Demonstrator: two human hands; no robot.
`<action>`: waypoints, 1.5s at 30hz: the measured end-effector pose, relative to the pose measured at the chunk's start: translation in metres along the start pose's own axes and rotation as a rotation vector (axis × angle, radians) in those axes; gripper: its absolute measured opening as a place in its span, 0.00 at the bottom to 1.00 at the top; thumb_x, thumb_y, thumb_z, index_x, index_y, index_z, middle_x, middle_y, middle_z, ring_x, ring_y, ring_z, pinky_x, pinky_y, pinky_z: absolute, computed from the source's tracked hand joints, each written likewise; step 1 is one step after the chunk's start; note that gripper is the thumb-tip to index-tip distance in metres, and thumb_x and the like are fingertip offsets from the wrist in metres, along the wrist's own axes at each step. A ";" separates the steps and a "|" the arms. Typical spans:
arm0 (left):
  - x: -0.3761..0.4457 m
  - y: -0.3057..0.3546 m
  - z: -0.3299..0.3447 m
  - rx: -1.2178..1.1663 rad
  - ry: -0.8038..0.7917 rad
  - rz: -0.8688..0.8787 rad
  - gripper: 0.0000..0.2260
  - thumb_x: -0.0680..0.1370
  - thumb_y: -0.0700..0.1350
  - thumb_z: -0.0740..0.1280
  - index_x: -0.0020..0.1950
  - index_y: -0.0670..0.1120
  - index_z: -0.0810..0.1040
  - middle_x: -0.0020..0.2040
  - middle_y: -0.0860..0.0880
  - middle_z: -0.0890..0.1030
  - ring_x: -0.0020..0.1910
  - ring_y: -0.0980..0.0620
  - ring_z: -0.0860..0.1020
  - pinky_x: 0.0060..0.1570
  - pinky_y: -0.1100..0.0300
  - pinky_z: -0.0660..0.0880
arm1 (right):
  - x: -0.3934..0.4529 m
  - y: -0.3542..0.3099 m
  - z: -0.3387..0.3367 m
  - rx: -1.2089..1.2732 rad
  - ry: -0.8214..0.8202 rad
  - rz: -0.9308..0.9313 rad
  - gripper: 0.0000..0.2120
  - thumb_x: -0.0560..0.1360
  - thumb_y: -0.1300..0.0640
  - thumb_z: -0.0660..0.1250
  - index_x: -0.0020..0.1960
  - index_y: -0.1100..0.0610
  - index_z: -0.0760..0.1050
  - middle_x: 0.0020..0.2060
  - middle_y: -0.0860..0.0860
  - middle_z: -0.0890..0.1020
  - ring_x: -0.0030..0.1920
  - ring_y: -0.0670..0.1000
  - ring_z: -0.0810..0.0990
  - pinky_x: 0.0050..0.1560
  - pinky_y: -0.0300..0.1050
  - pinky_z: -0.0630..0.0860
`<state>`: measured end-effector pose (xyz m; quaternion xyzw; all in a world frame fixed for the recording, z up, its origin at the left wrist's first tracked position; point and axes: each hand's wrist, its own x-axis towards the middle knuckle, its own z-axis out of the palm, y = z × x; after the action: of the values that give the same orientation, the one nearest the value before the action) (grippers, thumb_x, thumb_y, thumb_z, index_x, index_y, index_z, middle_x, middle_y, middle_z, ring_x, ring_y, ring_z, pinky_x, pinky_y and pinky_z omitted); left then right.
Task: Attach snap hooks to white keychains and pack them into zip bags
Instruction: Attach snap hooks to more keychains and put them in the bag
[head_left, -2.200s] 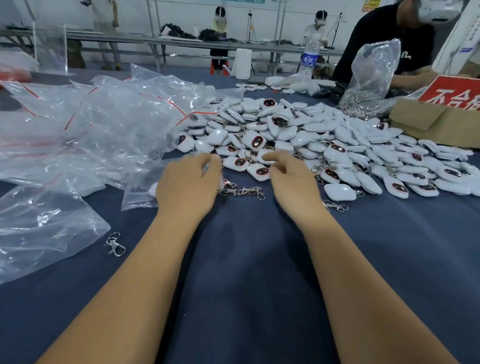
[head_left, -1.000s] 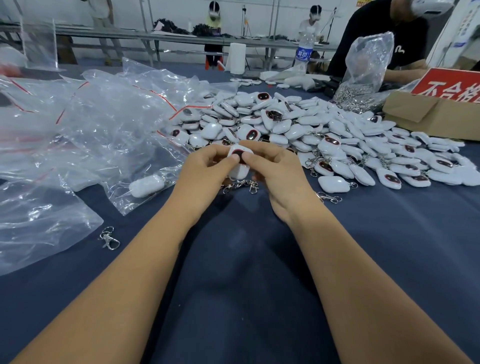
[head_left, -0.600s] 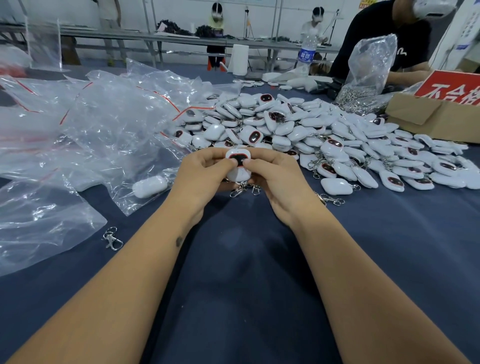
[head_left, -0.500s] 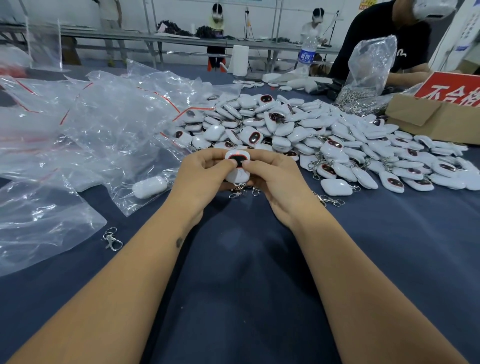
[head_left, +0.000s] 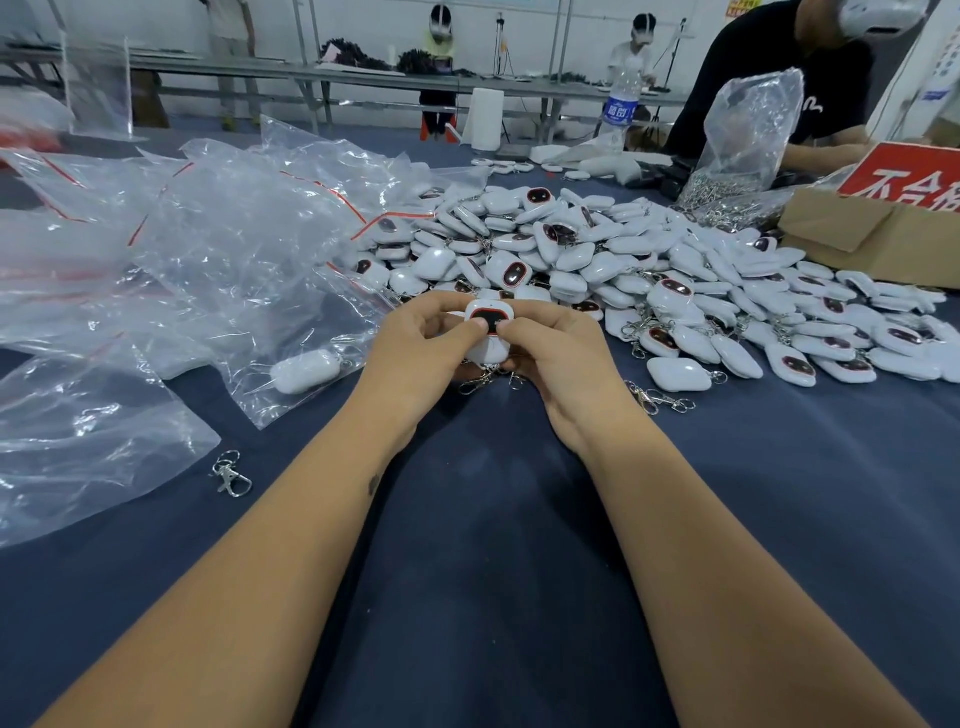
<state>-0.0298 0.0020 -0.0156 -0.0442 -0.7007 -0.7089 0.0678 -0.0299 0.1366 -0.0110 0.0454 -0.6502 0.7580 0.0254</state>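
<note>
Both hands were on one white keychain at frame center, left hand and right hand pinching it with thumbs on its dark face, a snap hook dangling underneath. Keychain pile sat upper right, zip bags left, on the blue worktop.

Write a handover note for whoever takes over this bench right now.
Left hand and right hand both pinch one white keychain, lifted over the blue table, metal hardware dangling beneath.
One keychain lies bagged in a zip bag at left; empty zip bags are stacked beyond it.
A loose snap hook sits near left, another on the right.
Left to do: bag the held one, then work through the pile.
</note>
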 end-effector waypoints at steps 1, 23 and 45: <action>0.000 0.000 0.001 0.003 0.001 0.002 0.06 0.79 0.39 0.68 0.54 0.46 0.81 0.39 0.51 0.83 0.41 0.54 0.83 0.44 0.58 0.82 | 0.000 0.001 0.001 -0.006 0.011 0.001 0.10 0.75 0.69 0.64 0.50 0.61 0.83 0.42 0.58 0.84 0.43 0.53 0.81 0.50 0.48 0.78; -0.002 0.005 0.012 -0.020 0.086 -0.076 0.09 0.77 0.36 0.67 0.55 0.45 0.82 0.42 0.47 0.83 0.38 0.56 0.81 0.44 0.64 0.80 | -0.001 0.001 0.008 -0.134 0.174 -0.008 0.09 0.73 0.66 0.68 0.47 0.57 0.84 0.43 0.56 0.86 0.45 0.54 0.84 0.53 0.48 0.80; 0.001 0.009 0.002 -0.145 0.053 -0.156 0.06 0.78 0.41 0.68 0.51 0.47 0.84 0.47 0.46 0.86 0.43 0.55 0.83 0.40 0.65 0.78 | 0.000 0.002 0.003 -0.140 -0.013 -0.023 0.10 0.73 0.67 0.70 0.52 0.55 0.81 0.41 0.51 0.85 0.41 0.44 0.81 0.43 0.37 0.77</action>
<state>-0.0293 0.0036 -0.0063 0.0243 -0.6468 -0.7618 0.0276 -0.0297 0.1334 -0.0129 0.0557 -0.7011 0.7101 0.0330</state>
